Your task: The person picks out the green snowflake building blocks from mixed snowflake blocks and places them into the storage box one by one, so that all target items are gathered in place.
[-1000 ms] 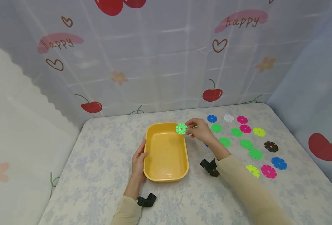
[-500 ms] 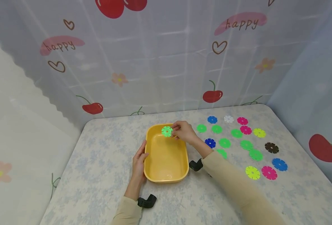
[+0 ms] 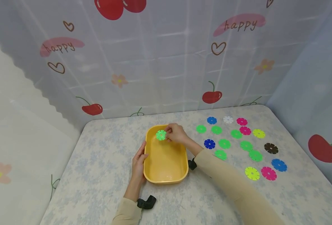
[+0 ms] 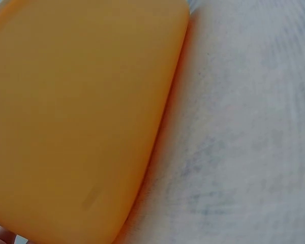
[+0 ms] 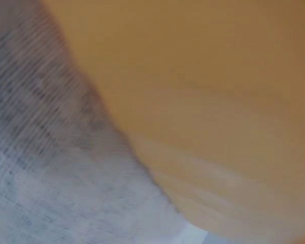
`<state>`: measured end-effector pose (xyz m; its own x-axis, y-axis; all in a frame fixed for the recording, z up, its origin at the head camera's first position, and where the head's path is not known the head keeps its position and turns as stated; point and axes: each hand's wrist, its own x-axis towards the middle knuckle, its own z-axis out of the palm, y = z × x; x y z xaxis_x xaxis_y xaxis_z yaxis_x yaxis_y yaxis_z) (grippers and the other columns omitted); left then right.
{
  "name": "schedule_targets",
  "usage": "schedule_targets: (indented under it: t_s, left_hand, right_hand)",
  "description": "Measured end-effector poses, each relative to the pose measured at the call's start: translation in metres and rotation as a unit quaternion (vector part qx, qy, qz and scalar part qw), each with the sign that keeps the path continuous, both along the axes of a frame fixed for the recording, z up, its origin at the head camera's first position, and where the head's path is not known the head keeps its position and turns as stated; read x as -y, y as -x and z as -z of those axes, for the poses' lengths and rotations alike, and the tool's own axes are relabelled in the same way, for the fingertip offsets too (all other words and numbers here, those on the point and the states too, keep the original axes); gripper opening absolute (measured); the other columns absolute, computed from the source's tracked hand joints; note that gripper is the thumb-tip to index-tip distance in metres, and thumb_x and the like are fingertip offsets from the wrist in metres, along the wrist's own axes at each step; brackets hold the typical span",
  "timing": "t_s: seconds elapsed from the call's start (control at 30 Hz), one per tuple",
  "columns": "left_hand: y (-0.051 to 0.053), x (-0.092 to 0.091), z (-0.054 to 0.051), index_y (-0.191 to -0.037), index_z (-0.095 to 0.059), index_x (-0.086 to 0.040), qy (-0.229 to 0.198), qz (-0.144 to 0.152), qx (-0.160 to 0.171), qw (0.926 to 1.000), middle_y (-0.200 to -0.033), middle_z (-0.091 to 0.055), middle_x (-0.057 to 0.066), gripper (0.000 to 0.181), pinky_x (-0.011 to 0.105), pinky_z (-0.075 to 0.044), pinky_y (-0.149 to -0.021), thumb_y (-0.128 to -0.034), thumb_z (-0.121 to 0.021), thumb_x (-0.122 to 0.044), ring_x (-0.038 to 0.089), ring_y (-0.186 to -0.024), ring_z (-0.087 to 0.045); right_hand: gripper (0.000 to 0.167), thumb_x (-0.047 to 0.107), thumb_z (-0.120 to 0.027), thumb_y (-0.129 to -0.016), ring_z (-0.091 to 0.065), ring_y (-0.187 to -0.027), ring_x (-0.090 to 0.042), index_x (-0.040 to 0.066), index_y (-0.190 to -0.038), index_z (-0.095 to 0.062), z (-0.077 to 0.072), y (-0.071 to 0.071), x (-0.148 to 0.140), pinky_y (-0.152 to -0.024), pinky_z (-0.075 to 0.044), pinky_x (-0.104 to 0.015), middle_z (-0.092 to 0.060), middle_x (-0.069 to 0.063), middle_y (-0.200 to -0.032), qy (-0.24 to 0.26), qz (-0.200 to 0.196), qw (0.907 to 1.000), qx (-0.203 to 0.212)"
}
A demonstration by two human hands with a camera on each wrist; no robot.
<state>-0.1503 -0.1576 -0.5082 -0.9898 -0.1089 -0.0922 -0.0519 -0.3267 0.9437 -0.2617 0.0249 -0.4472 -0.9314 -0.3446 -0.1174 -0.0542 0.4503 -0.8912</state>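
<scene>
A yellow rectangular tray (image 3: 166,162) lies on the table, its side filling much of the left wrist view (image 4: 81,112) and the right wrist view (image 5: 218,101). My left hand (image 3: 138,162) grips its left rim, thumb over the edge. Over the tray's far part, my right hand (image 3: 177,133) pinches a green notched disc (image 3: 161,135) between thumb and fingers. In the left wrist view only fingertips (image 4: 2,236) show at the lower left corner. The right wrist view is blurred and shows no fingers.
Right of the tray, flat notched discs lie spread on the table: several green ones (image 3: 224,143), a dark blue one (image 3: 209,144), a brown one (image 3: 271,148), pink (image 3: 269,173), yellow (image 3: 252,173), blue (image 3: 279,165) and white (image 3: 228,119). A printed curtain (image 3: 160,68) hangs behind.
My right hand has carried the green disc leftward from the tray's right rim to over its far part. Discs that the right arm covered now show. The left hand keeps its grip.
</scene>
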Motion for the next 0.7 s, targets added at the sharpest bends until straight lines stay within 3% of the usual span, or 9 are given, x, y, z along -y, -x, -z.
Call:
schedule_targets:
  t_s: [0.23, 0.4, 0.7]
  left_hand:
    - [-0.001, 0.001, 0.001, -0.152, -0.037, -0.017, 0.008, 0.01, -0.008, 0.9999, -0.161, -0.028, -0.003, 0.057, 0.026, -0.033, -0.116, -0.0978, -0.041, -0.002, 0.014, -0.149, -0.024]
    - [-0.001, 0.0, 0.0, -0.152, -0.037, -0.017, 0.013, 0.012, -0.009, 0.9998, -0.161, -0.028, -0.003, 0.056, 0.033, -0.029, -0.119, -0.0988, -0.04, -0.002, 0.015, -0.149, -0.023]
    - [-0.002, 0.0, -0.001, -0.152, -0.038, -0.017, 0.017, 0.007, -0.008, 0.9998, -0.161, -0.029, -0.003, 0.055, 0.038, -0.025, -0.121, -0.0989, -0.039, -0.002, 0.015, -0.149, -0.023]
  right_hand:
    - [0.016, -0.001, -0.062, -0.09, -0.066, -0.067, -0.022, -0.004, -0.105, -0.065, 0.017, 0.004, 0.01, -0.062, -0.058, -0.031, -0.061, -0.012, -0.084, -0.021, 0.006, 0.9998, 0.002]
    - [0.018, 0.0, -0.064, -0.089, -0.066, -0.067, -0.02, -0.003, -0.106, -0.068, 0.021, 0.004, 0.014, -0.06, -0.056, -0.026, -0.066, -0.013, -0.088, -0.048, 0.024, 0.9986, 0.006]
    - [0.023, -0.001, -0.066, -0.087, -0.068, -0.068, -0.017, -0.004, -0.11, -0.068, 0.024, 0.004, 0.019, -0.06, -0.056, -0.024, -0.068, -0.016, -0.096, -0.037, 0.035, 0.998, 0.037]
